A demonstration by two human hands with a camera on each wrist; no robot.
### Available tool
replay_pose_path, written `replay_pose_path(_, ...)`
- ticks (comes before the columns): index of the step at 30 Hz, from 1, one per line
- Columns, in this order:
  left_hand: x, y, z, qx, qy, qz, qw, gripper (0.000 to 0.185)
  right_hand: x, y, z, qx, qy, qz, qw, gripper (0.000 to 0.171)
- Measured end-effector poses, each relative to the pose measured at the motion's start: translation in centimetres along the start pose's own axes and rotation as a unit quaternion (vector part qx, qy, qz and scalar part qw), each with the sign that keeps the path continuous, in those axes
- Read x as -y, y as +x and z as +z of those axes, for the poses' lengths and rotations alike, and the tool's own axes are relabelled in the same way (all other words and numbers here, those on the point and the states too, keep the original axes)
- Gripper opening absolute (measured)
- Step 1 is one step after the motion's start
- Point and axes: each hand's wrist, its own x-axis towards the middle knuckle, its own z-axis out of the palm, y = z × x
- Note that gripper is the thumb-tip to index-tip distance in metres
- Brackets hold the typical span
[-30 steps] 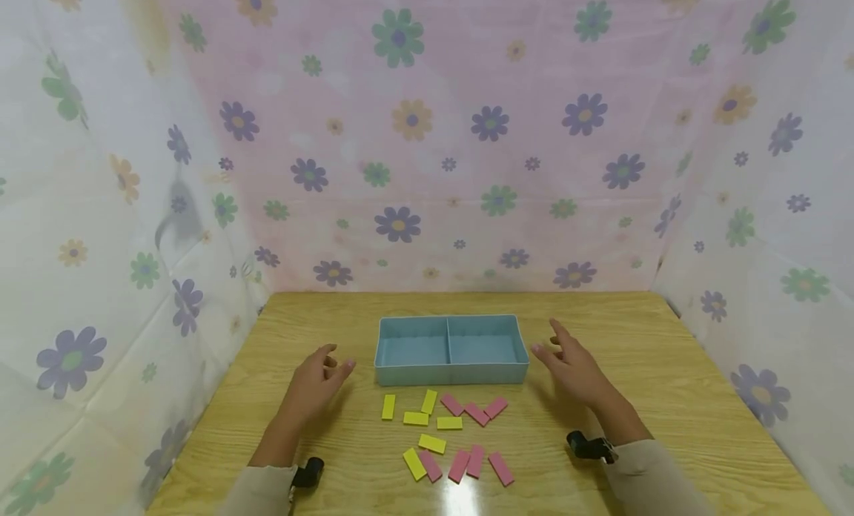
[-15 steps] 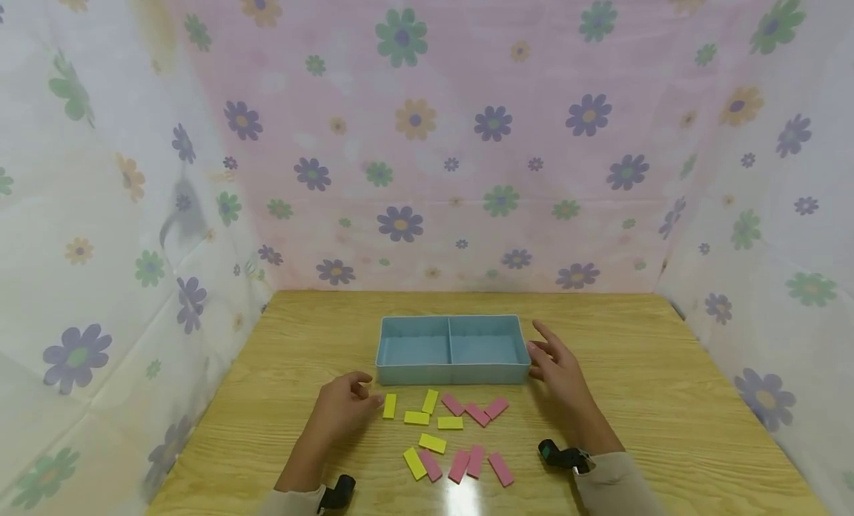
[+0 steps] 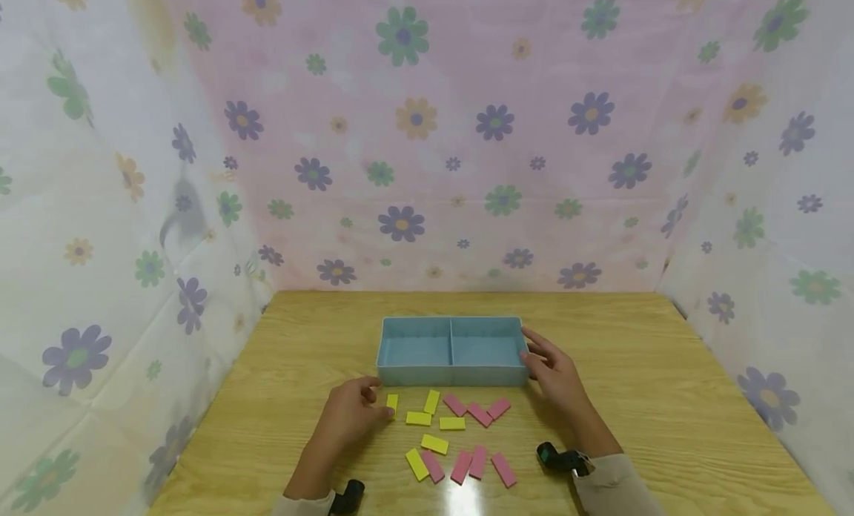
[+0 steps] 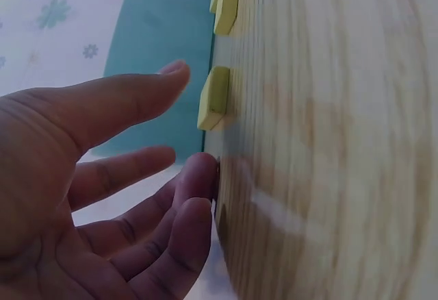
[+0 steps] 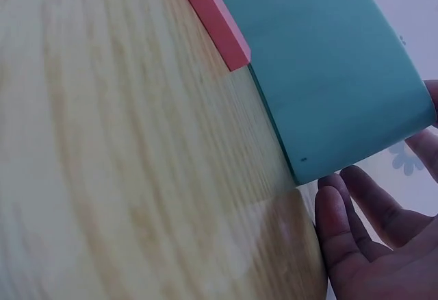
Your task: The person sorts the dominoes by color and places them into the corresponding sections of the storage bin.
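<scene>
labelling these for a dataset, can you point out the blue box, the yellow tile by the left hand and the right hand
blue box (image 3: 451, 375), head view, on its front wall
yellow tile (image 3: 392, 402), head view, on its top face, at the left hand's fingertips
right hand (image 3: 555, 369), head view, on the back of the hand

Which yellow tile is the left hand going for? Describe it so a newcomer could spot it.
Start at the blue two-compartment tray mid-table. In front of its left half lies a loose row of yellow tiles. The one meant is the leftmost yellow tile, lying lengthwise towards the tray, right at the left hand fingertips.
</scene>
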Motion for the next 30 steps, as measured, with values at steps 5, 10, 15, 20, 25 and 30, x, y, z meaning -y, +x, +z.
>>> replay_pose_path(5,-0.02,0.05,0.17,0.018,0.010,0.013,0.9997,0.058,-0.08,-0.02,0.07,0.013,0.004,0.003,1.000,0.051)
replay_pose_path(10,-0.22,0.21,0.05,0.026,0.024,0.042,0.9985,0.046,-0.22,0.10,-0.03,0.023,-0.001,-0.001,1.000,0.052)
replay_pose_path(15,-0.55,0.18,-0.06,0.037,0.030,0.056,0.9973,0.043,-0.45,0.10,-0.09,0.030,-0.007,-0.005,1.000,0.052)
replay_pose_path(20,-0.82,0.06,0.00,0.047,0.035,0.058,0.9966,0.049,-0.57,0.04,-0.11,0.032,-0.008,-0.012,0.999,0.051)
replay_pose_path(25,-0.86,0.15,0.27,0.047,0.027,0.050,0.9973,0.027,-0.65,-0.01,-0.21,0.038,-0.007,-0.017,0.999,0.052)
replay_pose_path(30,-0.92,0.38,0.57,0.036,0.027,0.033,0.9984,0.029,-0.70,-0.08,-0.36,0.045,0.000,-0.019,0.999,0.053)
